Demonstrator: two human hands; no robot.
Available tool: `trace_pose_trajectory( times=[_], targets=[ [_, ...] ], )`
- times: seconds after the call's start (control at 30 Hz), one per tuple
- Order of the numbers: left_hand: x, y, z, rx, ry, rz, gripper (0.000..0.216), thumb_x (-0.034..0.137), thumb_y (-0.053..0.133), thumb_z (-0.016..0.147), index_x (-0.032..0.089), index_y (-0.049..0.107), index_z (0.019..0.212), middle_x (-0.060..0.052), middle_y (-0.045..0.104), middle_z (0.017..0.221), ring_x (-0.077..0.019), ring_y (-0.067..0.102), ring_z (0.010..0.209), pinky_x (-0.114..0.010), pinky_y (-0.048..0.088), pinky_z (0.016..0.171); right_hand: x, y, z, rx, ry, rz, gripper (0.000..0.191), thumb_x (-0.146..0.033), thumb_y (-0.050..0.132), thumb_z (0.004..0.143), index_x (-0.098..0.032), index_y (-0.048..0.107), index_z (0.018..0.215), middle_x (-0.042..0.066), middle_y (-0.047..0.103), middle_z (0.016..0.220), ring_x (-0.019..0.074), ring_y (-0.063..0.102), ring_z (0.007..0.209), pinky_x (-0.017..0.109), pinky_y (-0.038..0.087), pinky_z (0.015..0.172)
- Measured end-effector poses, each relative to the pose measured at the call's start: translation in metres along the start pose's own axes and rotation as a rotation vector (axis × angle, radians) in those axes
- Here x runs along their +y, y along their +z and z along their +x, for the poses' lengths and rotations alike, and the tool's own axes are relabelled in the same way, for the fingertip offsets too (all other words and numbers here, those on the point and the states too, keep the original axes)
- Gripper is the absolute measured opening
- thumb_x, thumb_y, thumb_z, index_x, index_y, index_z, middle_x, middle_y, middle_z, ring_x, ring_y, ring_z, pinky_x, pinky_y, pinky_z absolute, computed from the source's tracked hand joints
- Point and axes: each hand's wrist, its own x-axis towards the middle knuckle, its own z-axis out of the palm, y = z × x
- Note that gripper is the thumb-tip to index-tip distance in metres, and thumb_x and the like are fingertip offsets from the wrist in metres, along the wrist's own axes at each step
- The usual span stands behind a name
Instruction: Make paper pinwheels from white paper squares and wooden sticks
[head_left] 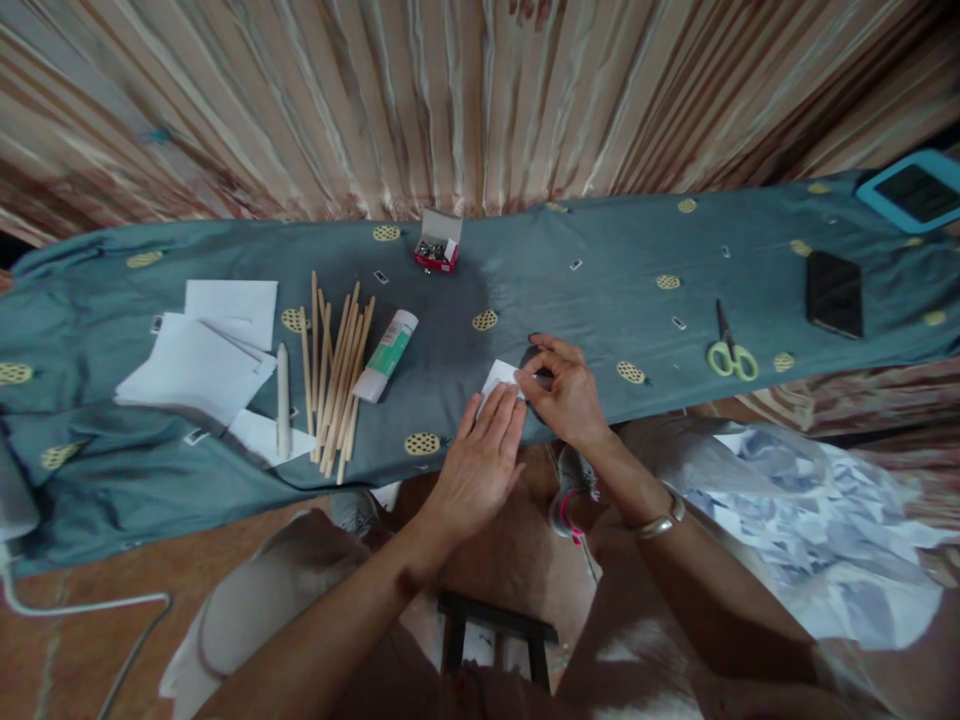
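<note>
A small white piece of paper [498,374] lies near the front edge of the cloth-covered table, partly hidden under my fingers. My left hand [484,445] rests flat on it with fingers stretched out. At the paper's right corner, my right hand [566,395] pinches with thumb and index finger, the other fingers curled loosely. To the left are a green and white glue stick [386,355] lying on its side and a bundle of thin wooden sticks [345,375]. A white pen-like tool [283,400] lies beside them.
Sheets of white paper [199,365] are spread at the left. A red box [436,245] of small metal pieces stands open at the back. Scissors [729,350], a dark phone [835,295] and a blue-framed device [915,192] lie right. Paper scraps [810,520] fill a bag below.
</note>
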Motion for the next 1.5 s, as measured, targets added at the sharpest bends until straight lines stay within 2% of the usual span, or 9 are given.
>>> trace_pose_trajectory(
  times=[0.23, 0.47, 0.57, 0.73, 0.93, 1.3, 1.5],
  targets=[
    [-0.001, 0.003, -0.002, -0.018, -0.009, -0.023, 0.063, 0.022, 0.054, 0.093, -0.001, 0.034, 0.148, -0.026, 0.038, 0.155, -0.0341, 0.029, 0.149, -0.055, 0.029, 0.121, 0.0, 0.001, 0.0, 0.004, -0.014, -0.022, 0.006, -0.026, 0.063, 0.079, -0.022, 0.064, 0.075, 0.014, 0.066, 0.127, 0.031, 0.057, 0.121, 0.05, 0.044, 0.105],
    [-0.001, 0.004, -0.001, -0.03, -0.004, 0.009, 0.057, 0.023, 0.049, 0.095, -0.001, 0.038, 0.146, -0.026, 0.04, 0.154, -0.0341, 0.031, 0.149, -0.053, 0.032, 0.12, 0.001, 0.002, -0.002, -0.001, -0.053, -0.041, 0.008, -0.028, 0.061, 0.082, -0.022, 0.063, 0.078, 0.014, 0.066, 0.127, 0.0322, 0.057, 0.122, 0.053, 0.043, 0.106],
    [-0.001, 0.004, -0.001, -0.05, -0.008, 0.016, 0.057, 0.022, 0.049, 0.095, -0.001, 0.039, 0.146, -0.025, 0.041, 0.154, -0.0338, 0.032, 0.148, -0.052, 0.032, 0.12, 0.002, 0.001, -0.007, -0.002, -0.1, -0.067, 0.014, -0.031, 0.06, 0.086, -0.02, 0.066, 0.092, 0.018, 0.063, 0.131, 0.0336, 0.056, 0.124, 0.054, 0.042, 0.107],
    [0.0, 0.004, -0.002, -0.069, -0.019, 0.029, 0.056, 0.02, 0.047, 0.095, 0.0, 0.038, 0.146, -0.024, 0.039, 0.156, -0.0318, 0.028, 0.15, -0.051, 0.031, 0.121, 0.003, -0.001, -0.019, 0.012, -0.142, -0.116, 0.04, -0.042, 0.054, 0.092, -0.016, 0.062, 0.121, 0.02, 0.056, 0.141, 0.0352, 0.052, 0.13, 0.056, 0.041, 0.109],
    [-0.001, 0.002, -0.001, -0.082, -0.003, 0.052, 0.055, 0.021, 0.048, 0.095, -0.001, 0.039, 0.145, -0.023, 0.041, 0.155, -0.0322, 0.03, 0.149, -0.049, 0.031, 0.122, 0.008, -0.003, -0.026, -0.003, -0.146, -0.189, 0.055, -0.052, 0.048, 0.095, -0.014, 0.056, 0.134, 0.023, 0.05, 0.146, 0.0368, 0.048, 0.135, 0.058, 0.039, 0.111],
    [-0.009, 0.001, -0.019, -0.055, 0.034, 0.079, 0.053, 0.022, 0.044, 0.098, 0.002, 0.039, 0.146, -0.022, 0.037, 0.157, -0.0286, 0.028, 0.15, -0.048, 0.033, 0.121, 0.031, -0.017, -0.025, 0.032, -0.129, -0.255, 0.058, -0.059, 0.044, 0.095, -0.02, 0.056, 0.136, 0.019, 0.051, 0.146, 0.0379, 0.05, 0.134, 0.06, 0.041, 0.108],
    [-0.013, -0.003, -0.034, -0.05, 0.049, 0.143, 0.055, 0.026, 0.044, 0.099, -0.001, 0.037, 0.147, -0.024, 0.037, 0.156, -0.0316, 0.028, 0.149, -0.049, 0.033, 0.12, 0.043, -0.024, -0.022, 0.028, -0.129, -0.271, 0.057, -0.055, 0.046, 0.095, -0.015, 0.058, 0.134, 0.022, 0.051, 0.146, 0.0388, 0.049, 0.134, 0.058, 0.042, 0.109]
  ],
)
